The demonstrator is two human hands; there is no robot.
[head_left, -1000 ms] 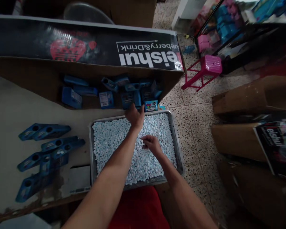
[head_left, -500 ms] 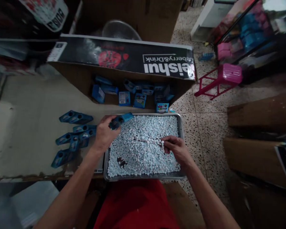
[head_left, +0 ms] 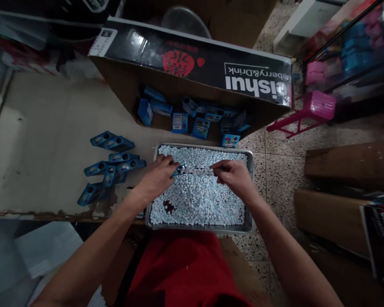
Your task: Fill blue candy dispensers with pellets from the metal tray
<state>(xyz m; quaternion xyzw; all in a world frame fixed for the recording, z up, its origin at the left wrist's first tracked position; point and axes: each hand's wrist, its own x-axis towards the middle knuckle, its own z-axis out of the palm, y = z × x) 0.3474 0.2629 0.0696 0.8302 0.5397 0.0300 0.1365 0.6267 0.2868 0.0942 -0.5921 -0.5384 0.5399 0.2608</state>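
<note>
A metal tray (head_left: 251,187) heaped with small pale blue-white candies (head_left: 198,200) lies in front of me. My left hand (head_left: 158,178) is closed round a small blue box (head_left: 177,171) held low over the candies. My right hand (head_left: 235,176) is closed on the far end of a thin strip (head_left: 198,171) loaded with a row of candies. The strip's near end meets the mouth of the blue box. A dark gap shows in the candies near the tray's front left.
Several flat blue boxes (head_left: 110,166) lie on the table (head_left: 45,140) left of the tray. A large open carton (head_left: 195,72) behind the tray holds more blue boxes. A pink stool (head_left: 313,111) and brown cartons (head_left: 348,157) stand on the floor to the right.
My left hand fetched a blue box from the carton and brought it down over the tray. My right hand lifted a strip of candies and the two now meet.
</note>
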